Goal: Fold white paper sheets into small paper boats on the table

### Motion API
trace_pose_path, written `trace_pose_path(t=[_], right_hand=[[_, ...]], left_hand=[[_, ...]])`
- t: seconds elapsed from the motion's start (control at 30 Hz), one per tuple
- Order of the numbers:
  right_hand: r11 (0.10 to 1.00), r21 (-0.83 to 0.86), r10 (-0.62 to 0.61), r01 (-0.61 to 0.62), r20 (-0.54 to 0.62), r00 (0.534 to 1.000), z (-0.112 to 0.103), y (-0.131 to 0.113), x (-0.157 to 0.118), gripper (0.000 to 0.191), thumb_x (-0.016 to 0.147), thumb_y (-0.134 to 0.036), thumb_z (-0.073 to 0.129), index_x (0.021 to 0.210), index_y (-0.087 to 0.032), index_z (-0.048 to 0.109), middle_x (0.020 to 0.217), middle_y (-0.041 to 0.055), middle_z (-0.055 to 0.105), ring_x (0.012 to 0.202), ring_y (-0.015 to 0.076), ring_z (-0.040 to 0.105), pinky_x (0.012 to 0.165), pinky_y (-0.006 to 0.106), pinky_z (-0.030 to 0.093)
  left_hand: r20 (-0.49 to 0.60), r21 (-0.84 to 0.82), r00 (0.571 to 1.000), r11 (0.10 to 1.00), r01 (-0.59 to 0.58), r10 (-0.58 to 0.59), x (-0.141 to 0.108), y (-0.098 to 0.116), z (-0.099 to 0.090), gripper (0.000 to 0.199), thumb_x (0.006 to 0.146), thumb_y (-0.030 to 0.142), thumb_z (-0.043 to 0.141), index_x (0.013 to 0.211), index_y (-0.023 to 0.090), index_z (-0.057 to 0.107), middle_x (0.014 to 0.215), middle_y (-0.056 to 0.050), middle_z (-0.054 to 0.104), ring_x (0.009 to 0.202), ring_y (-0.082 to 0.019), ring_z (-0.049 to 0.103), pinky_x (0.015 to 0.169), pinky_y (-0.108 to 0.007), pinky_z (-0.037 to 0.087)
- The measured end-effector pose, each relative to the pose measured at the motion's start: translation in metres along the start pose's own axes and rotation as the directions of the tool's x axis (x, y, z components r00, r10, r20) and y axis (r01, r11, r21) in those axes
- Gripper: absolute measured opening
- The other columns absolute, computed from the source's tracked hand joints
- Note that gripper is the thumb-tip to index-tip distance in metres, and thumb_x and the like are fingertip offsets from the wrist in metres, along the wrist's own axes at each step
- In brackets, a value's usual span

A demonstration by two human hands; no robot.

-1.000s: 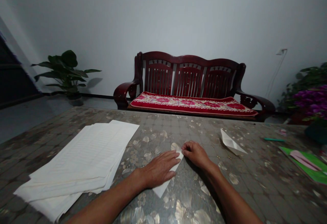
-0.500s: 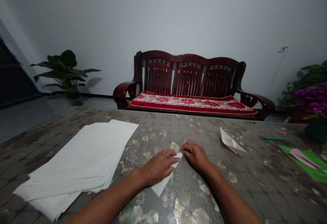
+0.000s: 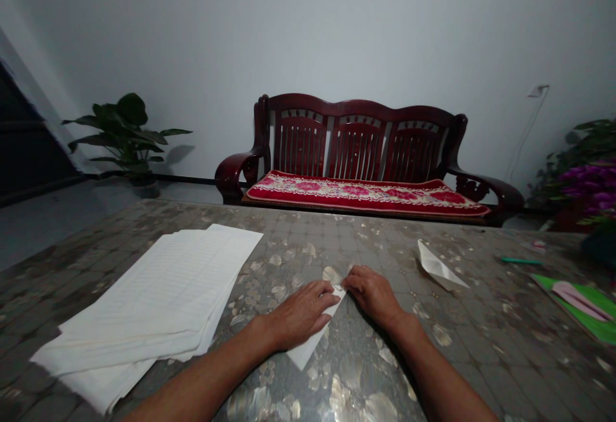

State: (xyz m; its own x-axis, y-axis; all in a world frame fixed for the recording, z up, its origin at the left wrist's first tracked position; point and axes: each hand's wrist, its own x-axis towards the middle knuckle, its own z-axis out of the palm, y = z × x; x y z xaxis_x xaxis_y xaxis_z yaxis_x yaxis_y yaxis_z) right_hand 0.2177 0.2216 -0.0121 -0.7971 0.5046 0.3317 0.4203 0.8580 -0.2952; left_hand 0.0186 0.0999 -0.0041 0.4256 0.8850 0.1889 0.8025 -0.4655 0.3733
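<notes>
A narrow strip of folded white paper lies slantwise on the table between my hands. My left hand rests over its middle, fingers spread and pressed down on it, covering part of the paper. At the far upper end of the strip, my right hand has its fingertips pinched together on the paper's tip. What the pinched fingers do to the tip is partly hidden. To the right, a creased piece of white paper stands partly raised off the table, apart from both hands.
A stack of white sheets lies at the left. On the right are a green pen and a green sheet with a pink piece on it. Beyond the patterned table stands a wooden bench.
The view has shifted slightly, so the scene sits a little further right. Both hands keep nearly the same places on the folded paper.
</notes>
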Motion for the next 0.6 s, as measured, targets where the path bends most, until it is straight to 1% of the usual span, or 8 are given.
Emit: trace_pose_path(t=[0.17, 0.27, 0.37, 0.47, 0.6], right_hand=[[0.996, -0.086, 0.022, -0.021, 0.012, 1.000, -0.001, -0.003, -0.001, 0.025, 0.095, -0.016, 0.053, 0.086, -0.024, 0.075, 0.082, 0.0027, 0.065, 0.082, 0.0173, 0.057, 0.069, 0.025, 0.036], [0.993, -0.110, 0.046, -0.041, 0.045, 0.998, -0.002, -0.006, -0.002, 0.024, 0.094, -0.014, 0.055, 0.087, -0.024, 0.076, 0.085, 0.0024, 0.067, 0.083, 0.0165, 0.058, 0.070, 0.024, 0.036], [0.989, -0.135, 0.066, -0.057, 0.067, 0.996, -0.004, -0.007, -0.002, 0.023, 0.095, -0.015, 0.056, 0.092, -0.025, 0.077, 0.089, 0.0024, 0.068, 0.087, 0.0168, 0.059, 0.073, 0.024, 0.038], [0.986, -0.152, 0.083, -0.070, 0.081, 0.993, -0.005, -0.009, -0.003, 0.023, 0.095, -0.017, 0.056, 0.095, -0.026, 0.077, 0.092, 0.0024, 0.069, 0.090, 0.0173, 0.059, 0.076, 0.025, 0.040], [0.982, -0.170, 0.102, -0.084, 0.096, 0.990, -0.005, -0.012, -0.004, 0.023, 0.095, -0.017, 0.056, 0.096, -0.027, 0.077, 0.094, 0.0027, 0.068, 0.092, 0.0176, 0.059, 0.078, 0.026, 0.042]], left_hand=[[-0.004, -0.051, 1.000, 0.999, 0.019, -0.019, -0.001, -0.001, 0.001, 0.033, 0.090, 0.013, 0.058, 0.122, 0.022, 0.053, 0.130, -0.008, 0.056, 0.126, -0.023, 0.050, 0.111, -0.038, 0.040], [0.014, -0.074, 0.999, 0.996, 0.050, -0.049, -0.001, -0.001, -0.001, 0.030, 0.090, 0.014, 0.058, 0.118, 0.022, 0.053, 0.126, -0.007, 0.057, 0.123, -0.022, 0.051, 0.110, -0.037, 0.041], [0.035, -0.076, 0.996, 0.994, 0.084, -0.082, 0.001, -0.001, -0.004, 0.036, 0.091, 0.017, 0.058, 0.126, 0.022, 0.050, 0.127, -0.007, 0.057, 0.121, -0.023, 0.052, 0.109, -0.037, 0.041], [0.042, -0.041, 0.994, 0.994, 0.105, -0.103, 0.004, -0.002, -0.006, 0.044, 0.095, 0.021, 0.053, 0.138, 0.024, 0.043, 0.130, -0.007, 0.056, 0.121, -0.023, 0.051, 0.107, -0.038, 0.041], [0.028, 0.076, 0.996, 0.993, 0.088, -0.090, 0.007, -0.003, -0.008, 0.037, 0.097, 0.022, 0.052, 0.134, 0.027, 0.049, 0.121, -0.005, 0.057, 0.113, -0.023, 0.052, 0.099, -0.036, 0.044]])
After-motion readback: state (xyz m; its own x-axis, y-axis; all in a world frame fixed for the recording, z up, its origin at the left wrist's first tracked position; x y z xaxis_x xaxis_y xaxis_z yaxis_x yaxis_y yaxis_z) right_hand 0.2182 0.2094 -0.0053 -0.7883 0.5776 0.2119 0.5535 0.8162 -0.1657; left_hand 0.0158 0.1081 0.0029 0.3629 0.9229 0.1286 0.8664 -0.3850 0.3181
